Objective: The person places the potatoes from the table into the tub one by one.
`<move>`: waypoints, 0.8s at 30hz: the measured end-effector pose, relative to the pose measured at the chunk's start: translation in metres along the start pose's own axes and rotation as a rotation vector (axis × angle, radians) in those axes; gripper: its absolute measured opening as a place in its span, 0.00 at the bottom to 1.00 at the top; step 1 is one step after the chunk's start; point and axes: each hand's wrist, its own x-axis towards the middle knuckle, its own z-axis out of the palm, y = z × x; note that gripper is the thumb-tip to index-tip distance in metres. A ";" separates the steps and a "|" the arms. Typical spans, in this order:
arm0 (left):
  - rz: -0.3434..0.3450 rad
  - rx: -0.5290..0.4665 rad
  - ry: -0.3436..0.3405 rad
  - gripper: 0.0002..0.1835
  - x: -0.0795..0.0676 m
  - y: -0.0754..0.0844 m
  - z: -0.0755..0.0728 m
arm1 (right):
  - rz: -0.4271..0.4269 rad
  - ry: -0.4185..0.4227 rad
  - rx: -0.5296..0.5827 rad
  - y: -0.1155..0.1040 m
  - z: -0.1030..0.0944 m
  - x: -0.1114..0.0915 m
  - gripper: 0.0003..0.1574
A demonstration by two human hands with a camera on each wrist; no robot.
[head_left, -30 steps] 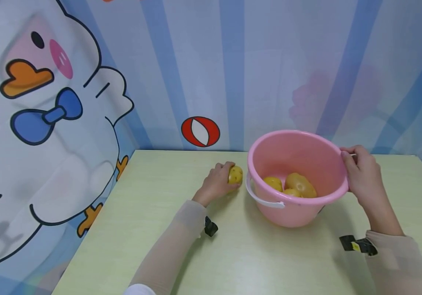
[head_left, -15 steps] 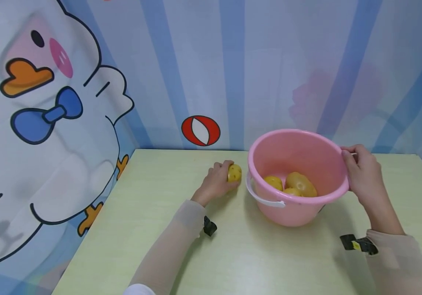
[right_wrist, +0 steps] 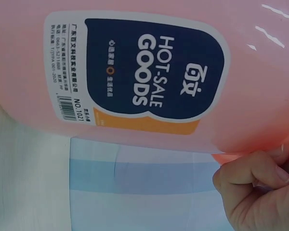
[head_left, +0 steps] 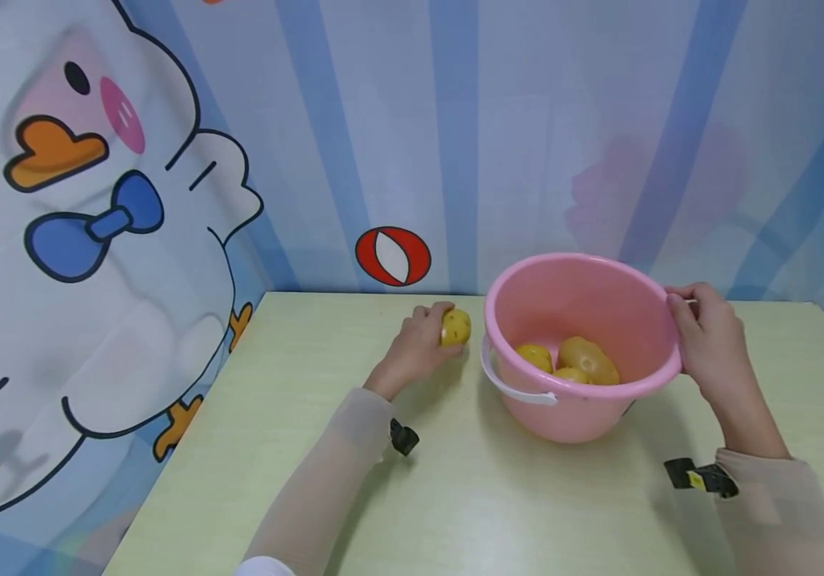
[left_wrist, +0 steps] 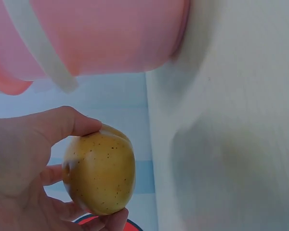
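My left hand (head_left: 415, 348) grips a yellow, dark-speckled potato (left_wrist: 100, 173) between thumb and fingers, just left of a pink bucket (head_left: 563, 420). In the left wrist view the potato hangs above the tabletop, apart from the bucket wall. At the bucket's right rim, my right hand (head_left: 713, 344) pinches the edge. Inside the bucket lie a large tan potato (head_left: 588, 360) and smaller yellow ones (head_left: 533, 357), partly hidden by the near rim. A white handle (head_left: 516, 392) droops along the bucket's left side. The right wrist view shows a printed label (right_wrist: 149, 72) on its wall.
The pale wooden table (head_left: 412, 512) ends at a blue striped backdrop (head_left: 527, 120), with a large cartoon duck (head_left: 131, 320) printed at left. Black wrist cameras, such as the left one (head_left: 403, 438), sit on both sleeves.
My left hand has lifted the potato off the table and shifted slightly away from me and to the left. The right hand and the bucket have stayed in place.
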 end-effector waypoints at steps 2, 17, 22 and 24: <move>0.008 -0.007 0.000 0.37 -0.002 0.002 -0.004 | -0.001 0.001 0.000 0.000 0.000 0.000 0.33; 0.155 -0.098 0.073 0.35 -0.010 0.022 -0.043 | -0.004 -0.002 0.006 0.001 0.000 0.000 0.34; 0.197 -0.097 0.107 0.36 -0.015 0.031 -0.056 | -0.003 -0.003 0.006 0.001 0.000 0.000 0.33; 0.209 -0.099 0.117 0.35 -0.016 0.034 -0.059 | -0.004 -0.002 0.005 0.001 0.000 0.000 0.33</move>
